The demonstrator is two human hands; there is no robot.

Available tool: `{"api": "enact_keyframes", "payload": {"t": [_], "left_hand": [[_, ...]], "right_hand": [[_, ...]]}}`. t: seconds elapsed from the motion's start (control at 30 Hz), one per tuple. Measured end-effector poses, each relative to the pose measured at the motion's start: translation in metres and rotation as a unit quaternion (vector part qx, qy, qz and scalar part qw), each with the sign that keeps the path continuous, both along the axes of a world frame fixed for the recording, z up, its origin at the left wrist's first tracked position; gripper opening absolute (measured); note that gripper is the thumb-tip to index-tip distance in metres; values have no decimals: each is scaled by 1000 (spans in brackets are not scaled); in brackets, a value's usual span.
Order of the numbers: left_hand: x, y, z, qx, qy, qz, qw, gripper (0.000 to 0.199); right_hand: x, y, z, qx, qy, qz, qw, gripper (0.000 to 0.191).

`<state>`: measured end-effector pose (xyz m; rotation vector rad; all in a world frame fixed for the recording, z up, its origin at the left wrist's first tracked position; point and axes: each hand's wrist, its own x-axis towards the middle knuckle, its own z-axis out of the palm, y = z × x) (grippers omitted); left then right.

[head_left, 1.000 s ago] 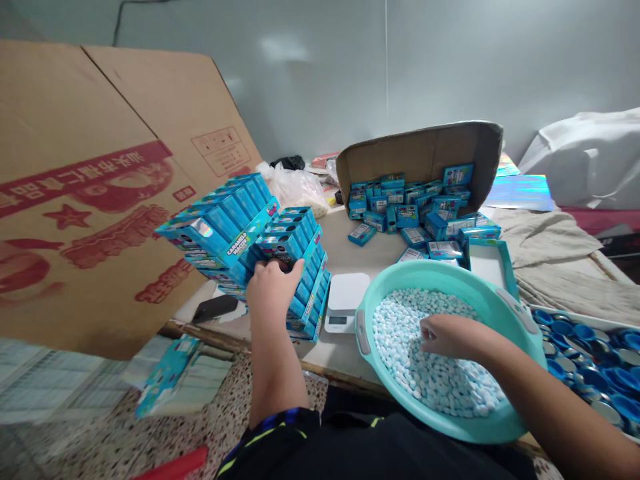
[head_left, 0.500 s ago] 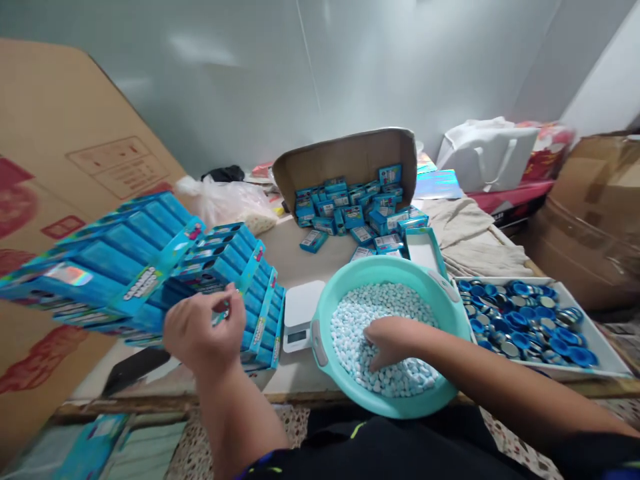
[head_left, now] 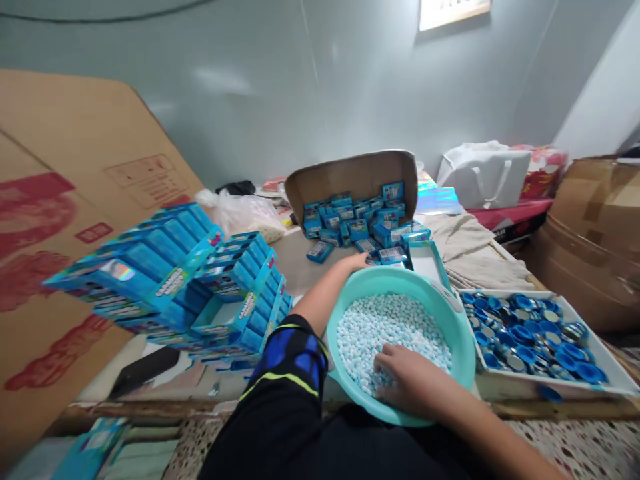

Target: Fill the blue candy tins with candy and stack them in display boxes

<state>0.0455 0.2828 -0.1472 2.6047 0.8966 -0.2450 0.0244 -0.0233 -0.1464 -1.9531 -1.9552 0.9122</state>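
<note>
A turquoise basin (head_left: 457,320) holds many small pale blue and white candies (head_left: 395,313). My right hand (head_left: 400,373) is in the basin, its fingers curled down into the candies and the fingertips buried. Past the basin's far left side, my left hand (head_left: 356,261) reaches to the small blue boxes (head_left: 367,247) on the table. Its fingers are mostly hidden behind the rim, so their grip does not show. Several display cartons of blue boxes (head_left: 170,267) are stacked on the left; a front one has an open gap.
On the right stands a white tray (head_left: 617,383) of blue-and-silver round lids (head_left: 530,333). A brown box (head_left: 350,170) lies tipped behind the blue boxes. An open blue carton (head_left: 429,263) sits beside them. Large cardboard boxes stand left and right (head_left: 595,240).
My left hand has left the stacked cartons and stretched across to the loose blue boxes. My right hand remains in the candies. The view has tilted up slightly.
</note>
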Motion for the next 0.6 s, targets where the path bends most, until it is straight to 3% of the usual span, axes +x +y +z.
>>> {"api": "enact_keyframes", "payload": {"t": [0.1,0.2,0.37,0.43,0.47,0.57,0.6], "left_hand": [[2,0,-11,-30,12,26,999,32],[-14,2,-8,-30,-19,62,997,29],[-71,-9,16,45,-178,142,973,66],[-92,-21,24,46,-295,198,934,74],[-100,-28,25,9,-381,230,895,74],[-110,-49,18,-192,-556,258,767,63],[-109,-54,13,-252,-563,255,745,61]], "right_hand": [[3,3,-5,-12,24,-22,999,28],[4,5,-8,-14,35,-14,999,28],[6,6,-10,-11,32,2,999,28],[7,6,-8,-3,34,-4,999,28],[8,5,-6,0,36,-9,999,29],[10,6,-6,11,35,-22,999,38],[11,7,-7,17,31,-25,999,44]]}}
